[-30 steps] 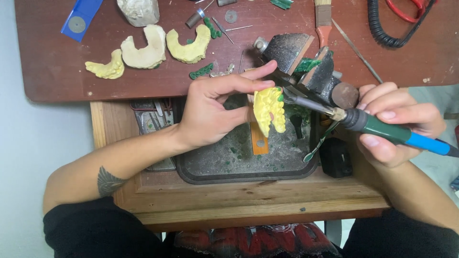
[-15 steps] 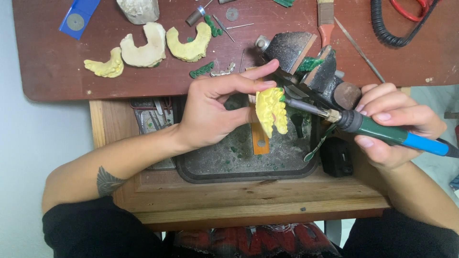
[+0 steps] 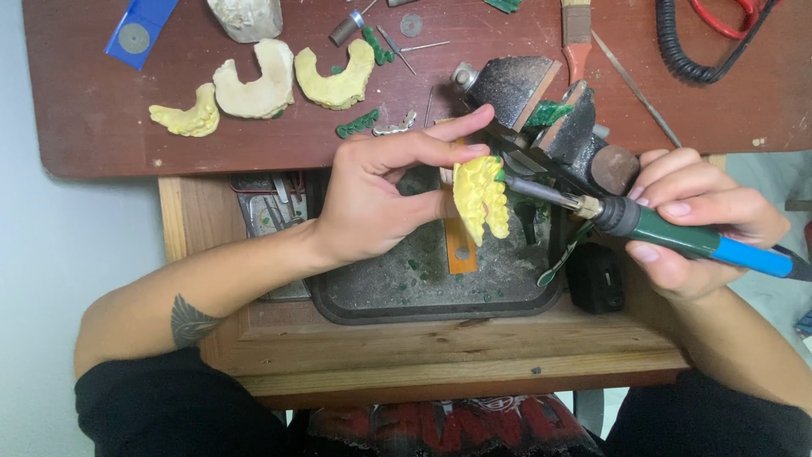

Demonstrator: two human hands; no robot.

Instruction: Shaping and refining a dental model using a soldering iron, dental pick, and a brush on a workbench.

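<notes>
While left hand [image 3: 372,199] pinches yellow dental cast [image 3: 480,199], dark tray [image 3: 355,305] holds green shavings [image 3: 423,267].

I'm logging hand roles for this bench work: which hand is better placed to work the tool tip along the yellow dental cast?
Right. The right hand grips the green-and-blue handpiece, whose tip meets the yellow dental cast. The left hand is occupied pinching the cast above the dark tray.

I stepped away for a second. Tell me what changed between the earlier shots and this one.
Very little. The right hand eased the green and blue tool slightly leftward, its tip closer against the yellow tooth cast. The left hand kept its grip on the cast over the dark tray. The three casts on the red table stayed put.
</notes>
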